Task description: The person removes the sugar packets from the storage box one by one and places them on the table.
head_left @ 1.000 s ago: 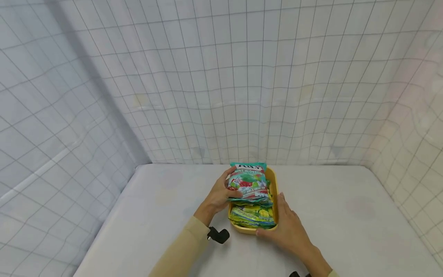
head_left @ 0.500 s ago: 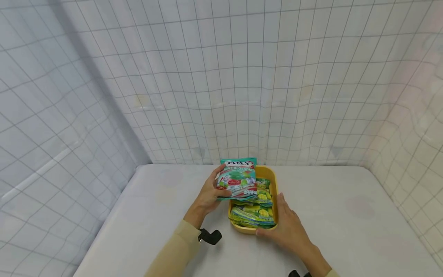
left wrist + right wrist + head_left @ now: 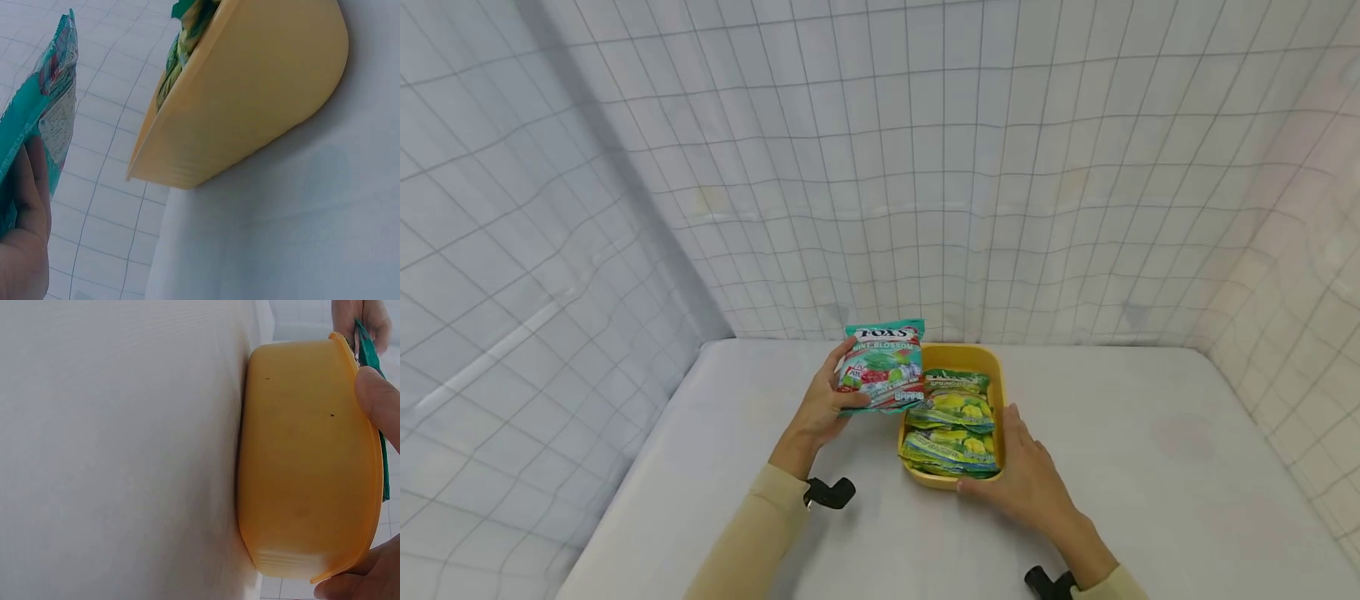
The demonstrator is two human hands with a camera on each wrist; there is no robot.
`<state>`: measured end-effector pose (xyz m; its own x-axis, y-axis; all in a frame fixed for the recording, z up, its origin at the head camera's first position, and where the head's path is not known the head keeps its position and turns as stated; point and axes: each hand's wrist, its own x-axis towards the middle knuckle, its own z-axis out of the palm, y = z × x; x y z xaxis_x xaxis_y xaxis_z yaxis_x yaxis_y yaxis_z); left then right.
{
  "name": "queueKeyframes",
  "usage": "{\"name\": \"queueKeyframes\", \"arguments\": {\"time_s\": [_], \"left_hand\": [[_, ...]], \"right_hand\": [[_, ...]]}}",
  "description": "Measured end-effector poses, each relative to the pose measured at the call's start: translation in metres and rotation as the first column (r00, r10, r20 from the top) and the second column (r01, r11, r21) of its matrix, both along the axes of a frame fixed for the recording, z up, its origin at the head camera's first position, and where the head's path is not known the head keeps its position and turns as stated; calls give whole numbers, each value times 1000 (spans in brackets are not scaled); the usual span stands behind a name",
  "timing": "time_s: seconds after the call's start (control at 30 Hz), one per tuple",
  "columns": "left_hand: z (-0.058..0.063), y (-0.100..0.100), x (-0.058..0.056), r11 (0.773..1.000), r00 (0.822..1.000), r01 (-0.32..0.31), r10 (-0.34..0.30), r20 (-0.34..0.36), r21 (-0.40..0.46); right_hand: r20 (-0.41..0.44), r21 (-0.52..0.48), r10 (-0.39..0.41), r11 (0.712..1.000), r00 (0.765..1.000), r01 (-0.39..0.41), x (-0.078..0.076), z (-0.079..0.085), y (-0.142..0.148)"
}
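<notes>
A teal candy bag (image 3: 883, 367) printed "FOX'S" and "MINT BLOSSOM" is held up by its left side in my left hand (image 3: 822, 408), thumb on its front and fingers behind. It hangs at the left side of a yellow plastic tub (image 3: 961, 355). Inside the tub lie green-and-yellow candy bags (image 3: 955, 408) in two overlapping rows. My right hand (image 3: 1033, 483) rests against the tub's near right corner, its thumb on the near rim and its extended fingers along the right side. In the right wrist view that thumb (image 3: 380, 403) touches the tub's rim.
A white cloth-covered table (image 3: 1120, 433) lies under the tub and spreads to both sides. White sheets with a dark grid (image 3: 880, 167) hang behind and at the sides. A black camera mount (image 3: 830, 493) sits on the left wrist, another (image 3: 1049, 583) on the right.
My left hand has carried the teal bag leftward from over the tub to beside its left rim, uncovering the green-and-yellow bags. The right hand keeps its place at the tub. The head view has shifted slightly.
</notes>
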<state>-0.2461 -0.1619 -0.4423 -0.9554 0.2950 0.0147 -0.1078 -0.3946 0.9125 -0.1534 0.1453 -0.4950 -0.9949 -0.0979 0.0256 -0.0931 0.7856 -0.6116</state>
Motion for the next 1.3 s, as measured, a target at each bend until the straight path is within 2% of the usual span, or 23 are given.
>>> {"name": "queueKeyframes", "arguments": {"time_s": [0.27,0.37,0.57,0.77,1.03,1.3], "left_hand": [[1,-15,-6,1000,1000,-7,7,-11,0],[-2,-22,-9,999,999,-36,36,8,3],[-12,-35,-12,997,996,-77,76,51,8],[-22,-38,-11,997,996,-79,80,51,-21],[-37,-41,-12,998,997,-46,48,56,-35],[-52,-40,-13,996,994,-61,67,84,-71]], "right_hand": [[-8,-4,-6,1000,1000,6,1,3,0],[6,-13,-3,1000,1000,3,1,4,1],[-12,-10,3,1000,1000,-3,2,2,1],[-19,-8,8,1000,1000,-8,2,1,2],[-8,-8,11,1000,1000,-11,1,3,2],[-8,-6,6,1000,1000,-6,1,2,1]]}}
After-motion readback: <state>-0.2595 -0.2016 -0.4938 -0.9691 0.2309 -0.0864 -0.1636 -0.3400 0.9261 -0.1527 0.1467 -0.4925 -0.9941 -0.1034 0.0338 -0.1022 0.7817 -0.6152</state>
